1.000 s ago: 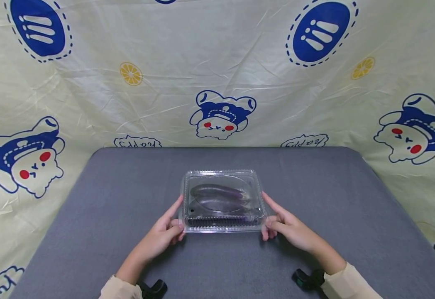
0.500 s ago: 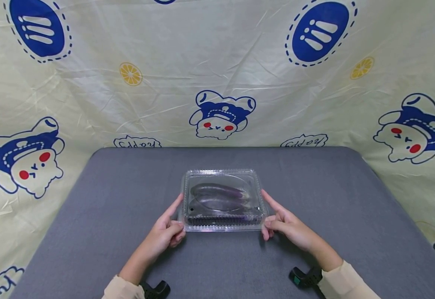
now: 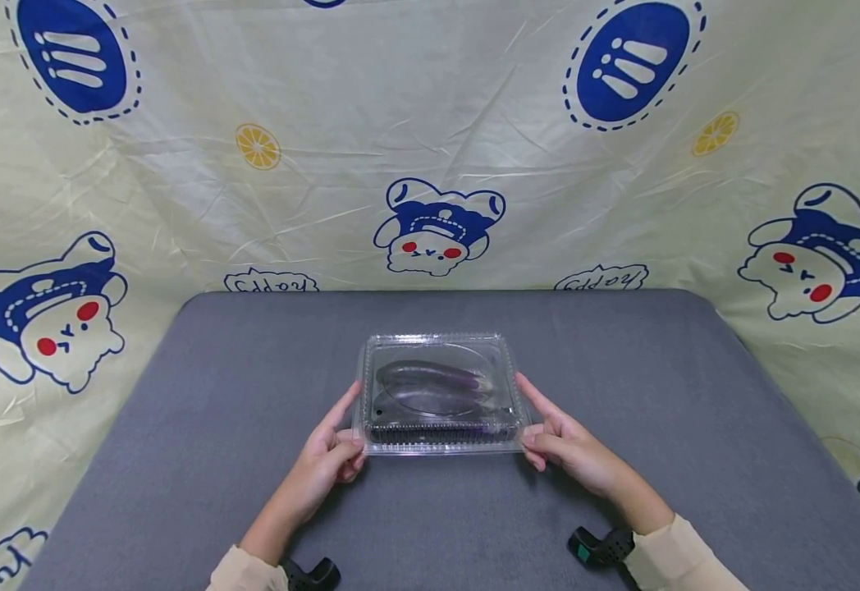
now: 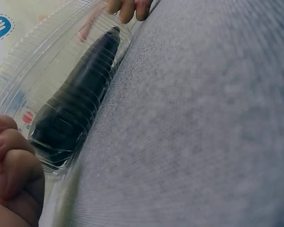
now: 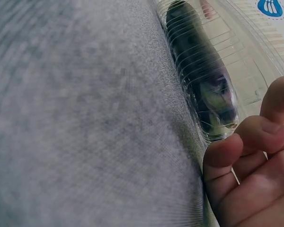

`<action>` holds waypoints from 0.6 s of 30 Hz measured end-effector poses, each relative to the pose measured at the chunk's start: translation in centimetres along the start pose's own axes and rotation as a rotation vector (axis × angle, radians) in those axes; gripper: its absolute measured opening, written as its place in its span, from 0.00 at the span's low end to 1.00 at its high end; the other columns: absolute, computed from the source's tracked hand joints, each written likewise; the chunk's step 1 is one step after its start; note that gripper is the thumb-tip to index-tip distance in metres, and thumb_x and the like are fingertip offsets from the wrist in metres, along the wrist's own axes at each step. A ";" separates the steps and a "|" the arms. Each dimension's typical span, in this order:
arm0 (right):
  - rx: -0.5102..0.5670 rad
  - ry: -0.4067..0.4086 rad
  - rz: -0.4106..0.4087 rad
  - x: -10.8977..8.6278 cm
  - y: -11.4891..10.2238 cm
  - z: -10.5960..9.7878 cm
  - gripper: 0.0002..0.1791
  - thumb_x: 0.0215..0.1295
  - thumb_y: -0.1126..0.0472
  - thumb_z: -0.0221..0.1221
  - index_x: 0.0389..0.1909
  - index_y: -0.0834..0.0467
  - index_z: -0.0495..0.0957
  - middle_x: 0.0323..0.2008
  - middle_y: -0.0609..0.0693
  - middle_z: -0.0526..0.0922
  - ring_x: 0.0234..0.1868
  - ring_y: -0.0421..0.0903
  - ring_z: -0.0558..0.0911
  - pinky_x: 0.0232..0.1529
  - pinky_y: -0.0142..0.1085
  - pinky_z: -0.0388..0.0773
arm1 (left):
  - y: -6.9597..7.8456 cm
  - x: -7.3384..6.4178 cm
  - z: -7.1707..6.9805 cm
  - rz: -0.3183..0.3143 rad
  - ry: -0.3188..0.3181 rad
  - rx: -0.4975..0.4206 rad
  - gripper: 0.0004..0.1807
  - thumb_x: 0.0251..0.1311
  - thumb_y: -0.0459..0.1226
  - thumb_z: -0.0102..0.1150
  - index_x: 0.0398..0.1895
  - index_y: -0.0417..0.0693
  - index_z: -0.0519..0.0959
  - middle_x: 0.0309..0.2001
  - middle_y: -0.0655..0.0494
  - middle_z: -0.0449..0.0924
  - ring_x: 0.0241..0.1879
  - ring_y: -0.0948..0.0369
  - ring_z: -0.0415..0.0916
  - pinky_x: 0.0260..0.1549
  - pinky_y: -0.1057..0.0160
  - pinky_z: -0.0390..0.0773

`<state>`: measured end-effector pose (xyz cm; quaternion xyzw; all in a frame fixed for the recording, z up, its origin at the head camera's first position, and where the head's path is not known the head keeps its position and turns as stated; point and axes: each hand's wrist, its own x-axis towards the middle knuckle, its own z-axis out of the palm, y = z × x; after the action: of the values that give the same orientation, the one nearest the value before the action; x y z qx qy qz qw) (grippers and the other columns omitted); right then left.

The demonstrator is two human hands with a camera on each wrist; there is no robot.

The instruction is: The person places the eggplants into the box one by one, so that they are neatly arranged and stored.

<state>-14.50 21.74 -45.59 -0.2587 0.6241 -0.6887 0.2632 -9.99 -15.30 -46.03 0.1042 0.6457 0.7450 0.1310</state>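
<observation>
A clear plastic clamshell box point(image 3: 437, 439) with its lid down lies near the middle of the table. Inside it are two dark purple eggplants point(image 3: 430, 400), side by side, stem ends to the right. My left hand point(image 3: 327, 455) grips the box's near left corner, thumb on the rim and index finger stretched along the side. At the near right corner my right hand point(image 3: 574, 451) holds it the same way. Both wrist views show the other fingers curled by the box's ends, with eggplant point(image 4: 78, 94) visible through the ribbed wall. Whether the base touches the cloth cannot be told.
A grey cloth covers the table point(image 3: 253, 345). Behind and around it hangs a pale printed curtain point(image 3: 341, 98) with cartoon bears and orange slices. Black devices point(image 3: 600, 547) are strapped at both wrists, below light sleeves point(image 3: 684, 558).
The box has shifted very slightly up in the head view, away from the person, with both hands following. The right wrist has come a little inward. Both hands keep their hold.
</observation>
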 end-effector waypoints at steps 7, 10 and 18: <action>0.017 -0.013 -0.031 0.1 0.4 -0.1 0.45 0.74 0.72 0.44 0.80 0.49 0.28 0.21 0.46 0.71 0.25 0.40 0.72 0.26 0.41 0.64 | 0.0 0.1 -0.1 0.019 -0.006 0.000 0.41 0.69 0.27 0.46 0.81 0.56 0.43 0.22 0.62 0.73 0.20 0.68 0.67 0.21 0.70 0.68; 0.014 -0.014 -0.039 0.2 0.5 -0.2 0.45 0.74 0.73 0.44 0.80 0.50 0.28 0.21 0.46 0.70 0.24 0.40 0.72 0.26 0.42 0.63 | 0.0 0.1 -0.2 0.014 -0.007 0.001 0.41 0.69 0.27 0.46 0.81 0.57 0.43 0.22 0.62 0.73 0.20 0.68 0.67 0.21 0.70 0.68; -0.002 -0.010 -0.043 0.3 0.4 0.0 0.45 0.73 0.73 0.44 0.80 0.51 0.28 0.20 0.46 0.69 0.23 0.41 0.70 0.25 0.44 0.60 | 0.2 0.0 -0.2 -0.018 0.007 0.005 0.41 0.69 0.28 0.47 0.81 0.59 0.44 0.22 0.61 0.73 0.21 0.68 0.68 0.22 0.70 0.69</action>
<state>-14.69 21.55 -46.01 -0.2756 0.6179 -0.6923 0.2511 -10.08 -15.45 -45.91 0.0962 0.6489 0.7426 0.1350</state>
